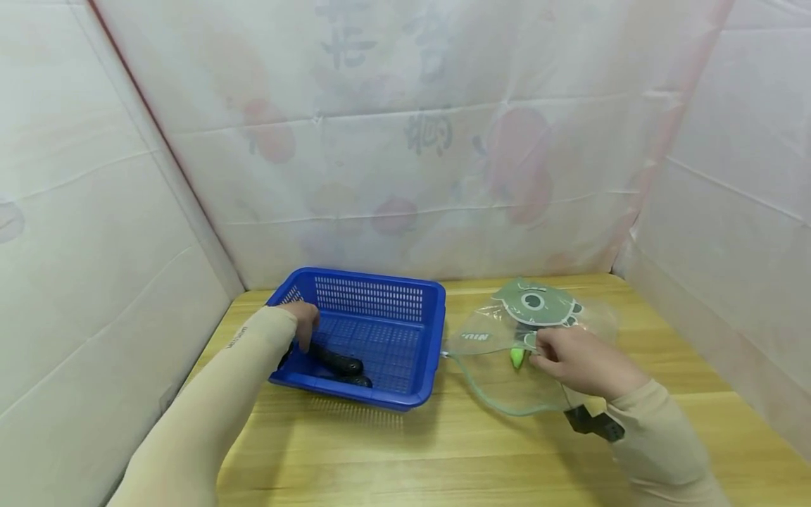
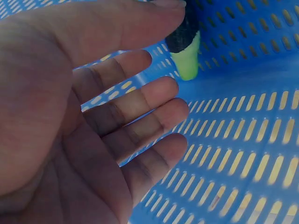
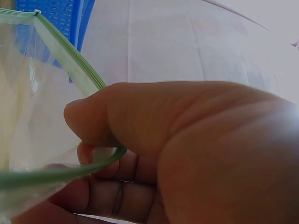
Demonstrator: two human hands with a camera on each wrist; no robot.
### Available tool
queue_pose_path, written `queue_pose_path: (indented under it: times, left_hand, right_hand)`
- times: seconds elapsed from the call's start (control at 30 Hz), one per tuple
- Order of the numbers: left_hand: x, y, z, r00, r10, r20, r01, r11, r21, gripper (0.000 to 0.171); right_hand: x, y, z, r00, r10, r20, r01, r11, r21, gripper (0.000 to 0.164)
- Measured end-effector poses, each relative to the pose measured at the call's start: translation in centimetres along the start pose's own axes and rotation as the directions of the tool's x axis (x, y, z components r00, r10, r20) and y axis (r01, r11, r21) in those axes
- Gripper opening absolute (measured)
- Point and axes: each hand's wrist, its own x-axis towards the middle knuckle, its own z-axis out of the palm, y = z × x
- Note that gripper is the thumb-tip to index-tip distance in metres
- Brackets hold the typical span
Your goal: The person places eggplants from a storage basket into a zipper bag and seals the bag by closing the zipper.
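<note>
Toward ten o'clock inside the blue basket (image 1: 386,336), the left hand (image 1: 303,321) reaches down with its fingers relaxed and nearly straight, the thumb spread away from them. Close by its thumb, in the left wrist view, stands a dark piece with a pale green end (image 2: 186,58); the thumb tip overlaps it there, so whether the two actually touch is hard to tell. Over at the bag's four o'clock, the right hand (image 1: 586,361) pinches the green rim (image 3: 60,176) of a clear plastic bag (image 1: 478,366) between thumb and fingers, the other fingers curled below.

Just outward from the left hand, toward the basket's seven o'clock, one long dark piece (image 1: 337,361) lies at a slant on the basket floor, and a second dark piece (image 1: 358,381) lies beside it, nearer the front wall. Just off the right fingertips, at their nine o'clock, a bright green tip (image 1: 517,358) shows within the outline of the bag's mouth. A green cartoon print with a round eye (image 1: 537,303) marks the bag's twelve o'clock.

Both basket and bag rest on a wood-grain table (image 1: 380,465), the bag at the basket's three o'clock. Farther out, at twelve o'clock, hangs a pale sheet (image 1: 380,162) with faint red patterns.
</note>
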Motion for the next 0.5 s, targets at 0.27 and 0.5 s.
queue_pose_path:
  times: [0.27,0.5]
  left_hand:
    - [-0.1,0.9,0.0,1.000,0.002,0.013,-0.002,1.000,-0.002,0.037]
    - [0.1,1.5,0.4,0.999,0.000,0.039,-0.003,0.998,0.057,0.032]
  right_hand:
    - [-0.1,0.1,-0.1,1.000,0.006,-0.015,-0.006,1.000,-0.001,0.031]
    - [-0.3,0.0,-0.2,1.000,0.004,-0.022,-0.004,1.000,-0.004,0.031]
